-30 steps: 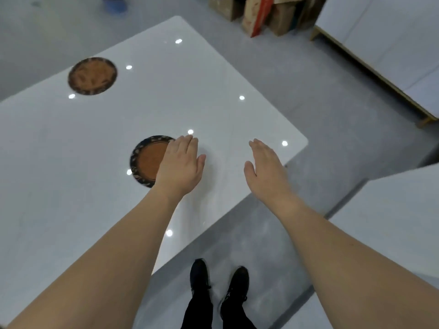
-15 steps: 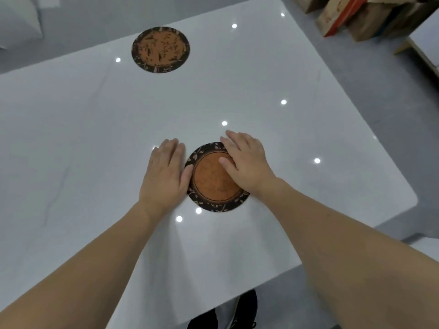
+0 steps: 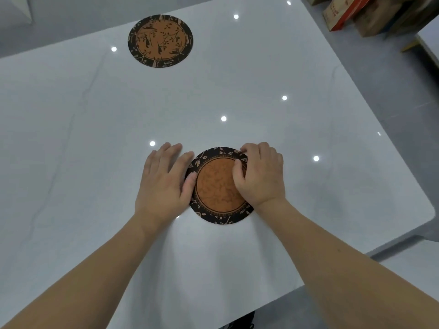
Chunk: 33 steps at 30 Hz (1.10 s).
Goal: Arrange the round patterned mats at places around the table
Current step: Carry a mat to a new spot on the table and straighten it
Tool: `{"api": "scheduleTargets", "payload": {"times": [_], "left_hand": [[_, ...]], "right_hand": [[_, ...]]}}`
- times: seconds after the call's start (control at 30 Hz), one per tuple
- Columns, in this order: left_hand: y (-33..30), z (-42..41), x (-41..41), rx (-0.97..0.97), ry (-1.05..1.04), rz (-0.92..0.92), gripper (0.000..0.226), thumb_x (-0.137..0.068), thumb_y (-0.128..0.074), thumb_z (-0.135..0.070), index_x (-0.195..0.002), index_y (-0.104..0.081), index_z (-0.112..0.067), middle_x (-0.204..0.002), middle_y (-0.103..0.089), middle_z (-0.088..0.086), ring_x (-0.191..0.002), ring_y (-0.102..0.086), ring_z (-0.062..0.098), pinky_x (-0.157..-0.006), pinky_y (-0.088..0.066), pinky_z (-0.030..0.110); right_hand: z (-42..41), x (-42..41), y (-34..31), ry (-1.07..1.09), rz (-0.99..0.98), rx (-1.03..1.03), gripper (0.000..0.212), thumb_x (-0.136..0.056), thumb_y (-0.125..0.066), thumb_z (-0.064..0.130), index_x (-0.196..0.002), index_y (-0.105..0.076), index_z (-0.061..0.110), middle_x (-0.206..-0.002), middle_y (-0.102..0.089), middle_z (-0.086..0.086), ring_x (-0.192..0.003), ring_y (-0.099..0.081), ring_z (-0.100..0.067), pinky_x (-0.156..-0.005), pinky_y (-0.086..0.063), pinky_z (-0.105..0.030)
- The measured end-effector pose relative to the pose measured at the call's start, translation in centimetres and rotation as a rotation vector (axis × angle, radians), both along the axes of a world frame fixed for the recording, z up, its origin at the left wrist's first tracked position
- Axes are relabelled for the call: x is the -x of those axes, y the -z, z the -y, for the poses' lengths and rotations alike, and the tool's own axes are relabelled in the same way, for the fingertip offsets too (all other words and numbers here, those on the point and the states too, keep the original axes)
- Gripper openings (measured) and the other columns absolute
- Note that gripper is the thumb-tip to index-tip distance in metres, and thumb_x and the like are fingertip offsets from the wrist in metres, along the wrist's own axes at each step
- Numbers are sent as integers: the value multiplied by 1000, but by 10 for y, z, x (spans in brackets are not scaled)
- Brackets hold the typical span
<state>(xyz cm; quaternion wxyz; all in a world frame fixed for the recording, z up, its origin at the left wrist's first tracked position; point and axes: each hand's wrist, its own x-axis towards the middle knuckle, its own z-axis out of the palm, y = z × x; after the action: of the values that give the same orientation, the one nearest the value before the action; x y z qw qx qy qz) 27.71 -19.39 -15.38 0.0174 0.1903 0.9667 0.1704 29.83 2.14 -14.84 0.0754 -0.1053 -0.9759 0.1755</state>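
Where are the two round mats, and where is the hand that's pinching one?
Near mat (image 3: 219,186), head view: on its orange middle.
Far mat (image 3: 160,40), head view: on its orange middle.
Right hand (image 3: 260,173), head view: on the back of the hand, whose fingers curl over the near mat's far rim.

The right hand (image 3: 260,176) now curls its fingers over the upper right rim of the near mat (image 3: 219,186), where half a second ago they lay flat on it.
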Motion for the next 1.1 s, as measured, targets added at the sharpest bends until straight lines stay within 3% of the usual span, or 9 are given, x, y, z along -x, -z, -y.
{"api": "scheduleTargets", "payload": {"times": [0.17,0.4,0.53,0.6,0.77,0.9,0.97,1.1], "left_hand": [[1,3,-1,-17,24,-28,46,-90,-51,-48,-126,-55,-19,-141,-48,3,-141,-33,27,-118,-21,48],[0,1,-4,-86,65,-20,37,-93,-49,-44,-121,-54,-21,-136,-51,-6,-139,-37,18,-120,-15,47],[-6,3,7,-371,-128,175,16,-87,-57,-35,-88,-64,-21,-127,-48,-8,-128,-36,13,-113,-29,44],[-7,3,9,-406,-195,252,15,-88,-56,-31,-78,-62,-21,-122,-42,-10,-125,-29,9,-110,-31,39],[-2,-2,-3,-266,-172,39,12,-84,-55,-20,-73,-58,-14,-110,-52,-1,-111,-37,15,-99,-36,31],[0,0,-1,-379,-285,-1,18,-79,-51,-18,-63,-50,-10,-106,-51,-7,-105,-36,7,-89,-40,25],[-1,2,1,-402,-341,-3,19,-78,-50,-18,-61,-49,-9,-106,-50,-8,-105,-36,6,-90,-42,29],[-1,0,2,-307,-286,-17,20,-78,-52,-18,-58,-48,-15,-106,-58,-4,-106,-43,14,-94,-38,35]], "right_hand": [[-1,1,2,-35,19,-3,23,-85,-49,31,-101,-58,17,-91,-57,0,-83,-51,-22,-80,-35,-35],[-5,3,3,-77,38,57,19,-95,-46,29,-98,-61,17,-94,-57,-1,-83,-53,-22,-83,-32,-36],[14,2,-1,-73,-21,214,19,-96,-46,24,-96,-63,14,-95,-58,-2,-75,-49,-18,-84,-38,-37],[17,3,0,-75,-28,224,20,-96,-47,25,-95,-65,14,-94,-58,-2,-77,-52,-19,-84,-40,-38],[11,4,4,-64,-55,246,17,-91,-55,29,-97,-68,20,-96,-56,1,-91,-49,-20,-86,-39,-32],[9,9,5,-59,-48,235,11,-87,-57,29,-92,-67,28,-80,-52,12,-84,-49,-16,-83,-38,-32],[9,9,7,-66,-58,223,9,-86,-57,30,-88,-66,30,-74,-49,15,-81,-47,-15,-81,-40,-34],[12,8,10,-104,-42,148,18,-90,-52,39,-102,-64,33,-92,-54,9,-91,-49,-17,-84,-26,-28]]}}
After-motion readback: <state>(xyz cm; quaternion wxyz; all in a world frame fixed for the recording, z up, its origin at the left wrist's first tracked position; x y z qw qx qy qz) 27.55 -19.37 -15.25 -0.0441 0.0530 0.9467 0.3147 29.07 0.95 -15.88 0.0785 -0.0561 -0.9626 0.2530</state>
